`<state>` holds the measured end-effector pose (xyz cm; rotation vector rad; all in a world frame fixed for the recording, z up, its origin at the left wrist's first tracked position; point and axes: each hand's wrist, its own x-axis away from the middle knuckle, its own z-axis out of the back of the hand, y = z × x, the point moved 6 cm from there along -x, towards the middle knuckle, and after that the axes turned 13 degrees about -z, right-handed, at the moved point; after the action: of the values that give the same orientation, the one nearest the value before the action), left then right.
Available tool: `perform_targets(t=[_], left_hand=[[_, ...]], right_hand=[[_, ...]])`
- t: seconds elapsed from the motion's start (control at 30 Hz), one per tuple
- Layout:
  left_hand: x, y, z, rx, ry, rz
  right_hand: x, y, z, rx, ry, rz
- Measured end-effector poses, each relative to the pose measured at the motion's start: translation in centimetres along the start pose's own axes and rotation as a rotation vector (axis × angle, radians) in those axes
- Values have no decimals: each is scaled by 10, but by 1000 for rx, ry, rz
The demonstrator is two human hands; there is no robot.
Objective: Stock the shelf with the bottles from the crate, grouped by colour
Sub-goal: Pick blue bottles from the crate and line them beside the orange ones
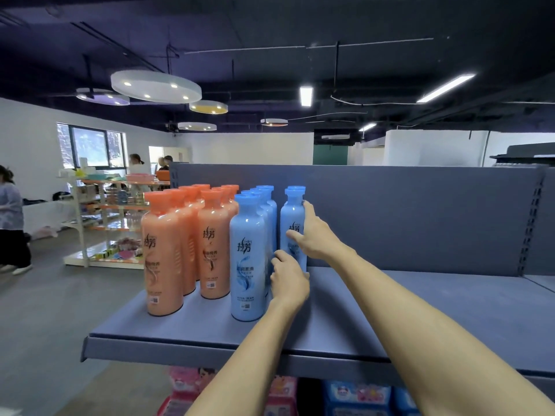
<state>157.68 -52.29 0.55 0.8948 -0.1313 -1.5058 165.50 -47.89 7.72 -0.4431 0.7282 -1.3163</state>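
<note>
On the grey shelf (420, 310) stand two rows of orange bottles (163, 253) at the left, then a row of blue bottles (247, 259) beside them. A second, shorter blue row starts further right. My right hand (315, 235) grips its front blue bottle (291, 217) around the middle, thumb across the label. My left hand (289, 280) curls round the same bottle low down, in the gap between the two blue rows. The bottle stands upright on the shelf. No crate is in view.
The shelf's right half is bare up to the grey back panel (420, 217). Pink and blue packages (357, 397) fill the shelf below. Across the floor at the left stand another stocked rack (105, 220) and a person (12, 220).
</note>
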Motion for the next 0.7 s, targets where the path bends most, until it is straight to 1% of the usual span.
perform_targets(t=[0.07,0.13,0.2,0.27,0.37,0.47,0.57,0.7], left_hand=[[17,6,5,-24,-43,-21],[32,15,17,-22,-49,-78],[45,26,33,-15,-49,-144],[62,35,49,2,-33,-191],[105,38,67,62,28,-260],[159,25,67,87,24,-328],[183,18,61,15,8,-356],[209,9,58,54,91,-404]], right_hand=[[11,5,1,3,-28,-72],[27,8,6,45,-37,-116],[49,0,19,113,-17,-87],[75,-12,34,126,-2,-31],[126,-16,46,58,18,75],[187,8,38,-12,50,172],[212,31,28,-4,47,145],[242,57,15,-74,54,136]])
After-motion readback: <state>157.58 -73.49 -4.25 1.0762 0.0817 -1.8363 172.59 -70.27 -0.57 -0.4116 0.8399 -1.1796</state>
